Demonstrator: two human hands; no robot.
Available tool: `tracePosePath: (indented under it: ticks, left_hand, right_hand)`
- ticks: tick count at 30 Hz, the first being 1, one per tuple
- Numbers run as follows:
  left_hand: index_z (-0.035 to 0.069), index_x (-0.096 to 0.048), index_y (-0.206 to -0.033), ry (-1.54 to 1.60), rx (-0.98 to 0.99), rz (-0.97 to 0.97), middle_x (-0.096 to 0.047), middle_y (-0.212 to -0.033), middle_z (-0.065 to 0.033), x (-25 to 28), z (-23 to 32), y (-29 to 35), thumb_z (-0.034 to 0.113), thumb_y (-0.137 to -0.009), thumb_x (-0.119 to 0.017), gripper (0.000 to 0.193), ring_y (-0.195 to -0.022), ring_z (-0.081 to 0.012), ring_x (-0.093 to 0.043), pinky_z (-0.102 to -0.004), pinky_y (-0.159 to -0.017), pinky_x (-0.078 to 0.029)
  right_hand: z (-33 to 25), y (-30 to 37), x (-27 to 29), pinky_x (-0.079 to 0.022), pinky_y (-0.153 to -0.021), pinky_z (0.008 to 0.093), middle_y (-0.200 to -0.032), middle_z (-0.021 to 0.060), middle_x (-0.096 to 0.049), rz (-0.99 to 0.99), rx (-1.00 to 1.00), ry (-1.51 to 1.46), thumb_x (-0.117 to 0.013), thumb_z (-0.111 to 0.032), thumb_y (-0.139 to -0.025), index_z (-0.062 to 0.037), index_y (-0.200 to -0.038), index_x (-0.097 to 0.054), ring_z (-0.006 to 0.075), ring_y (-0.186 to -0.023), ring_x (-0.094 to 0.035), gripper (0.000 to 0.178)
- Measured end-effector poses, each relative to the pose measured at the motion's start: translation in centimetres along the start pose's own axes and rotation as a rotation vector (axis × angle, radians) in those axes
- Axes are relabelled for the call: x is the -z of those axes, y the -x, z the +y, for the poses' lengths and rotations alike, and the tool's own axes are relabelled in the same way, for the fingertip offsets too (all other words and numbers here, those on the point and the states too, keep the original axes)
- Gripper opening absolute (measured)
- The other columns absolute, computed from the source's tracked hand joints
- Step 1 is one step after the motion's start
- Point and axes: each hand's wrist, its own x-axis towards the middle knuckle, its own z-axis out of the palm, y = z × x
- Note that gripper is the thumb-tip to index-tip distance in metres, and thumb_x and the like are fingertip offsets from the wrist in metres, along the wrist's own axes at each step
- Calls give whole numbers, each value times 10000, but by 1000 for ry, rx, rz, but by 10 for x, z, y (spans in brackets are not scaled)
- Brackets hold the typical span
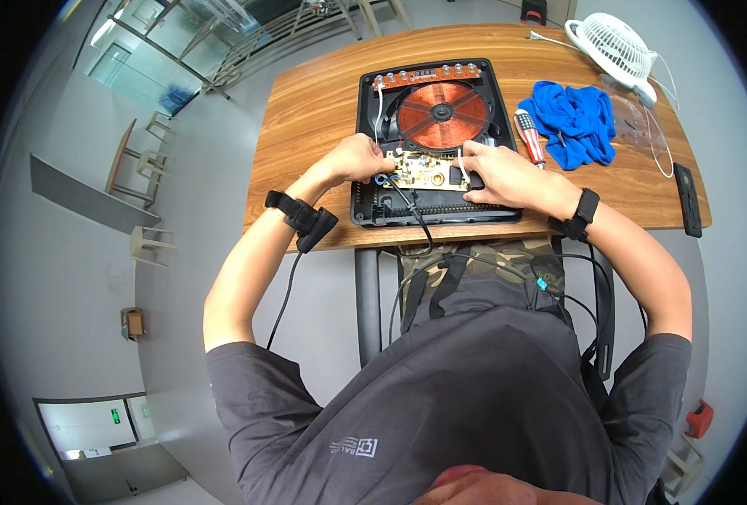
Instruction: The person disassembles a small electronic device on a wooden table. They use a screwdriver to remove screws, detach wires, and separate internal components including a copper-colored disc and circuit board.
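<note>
Both hands are down on the pale circuit board [424, 171] inside the opened black induction cooker base [434, 139] on the wooden counter [315, 109]. The left hand [358, 157] curls narrow at its edge, by a blue-ended cable; the right hand [498, 172] presses flat, fingers spread. Likely the board is being seated; next calls for fine fingertip alignment. Beyond the right hand lies a striped-handle screwdriver [530, 138]. No labels legible.

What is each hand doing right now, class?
Left hand: fingers curled on the circuit board; grip cannot be told.
Right hand: resting flat and open on the board's right end.
</note>
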Motion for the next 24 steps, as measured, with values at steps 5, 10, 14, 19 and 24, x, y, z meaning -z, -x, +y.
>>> tracePosePath:
  ticks: [5,10,14,19,24]
  left_hand:
    - [36,-690,-685,-77,-10,28,-600,-599,-10,7,6,-1,258,-839,-742,276,-529,-100,-521,-272,-507,-408]
    - [33,-701,-700,-97,-37,91,-657,-629,-29,11,2,0,261,-870,-744,288,-545,-91,-583,-275,-528,-465]
    - [14,-746,-771,-26,-84,77,-706,-673,-52,13,2,4,233,-915,-761,263,-562,-98,-640,-269,-553,-520]
    - [-16,-777,-997,-111,-215,85,-732,-716,-86,9,-12,11,157,-906,-776,196,-559,-120,-656,-288,-555,-534]
    - [61,-768,-1124,-359,-471,74,-740,-887,-155,5,-12,21,74,-830,-756,295,-830,-271,-725,-358,-801,-588]
  right_hand:
    - [-1,0,0,-534,-854,475,-1080,175,-584,1,-33,-1,-809,-220,-829,35,-1217,-643,395,-971,-656,494]
    - [-4,2,-1,-533,-855,475,-1087,178,-578,33,-29,-12,-801,-222,-829,39,-1181,-643,397,-969,-654,466]
    - [-4,4,0,-532,-860,476,-1092,184,-574,31,-39,-26,-793,-227,-832,40,-1167,-642,401,-980,-648,454]
    - [-3,1,7,-517,-902,469,-1090,181,-580,-43,-90,-37,-793,-255,-838,39,-1156,-646,391,-1038,-630,458]
    - [-8,0,21,-524,-926,470,-1130,160,-608,-111,-149,4,-800,-295,-835,-4,-1169,-680,372,-1088,-641,458]
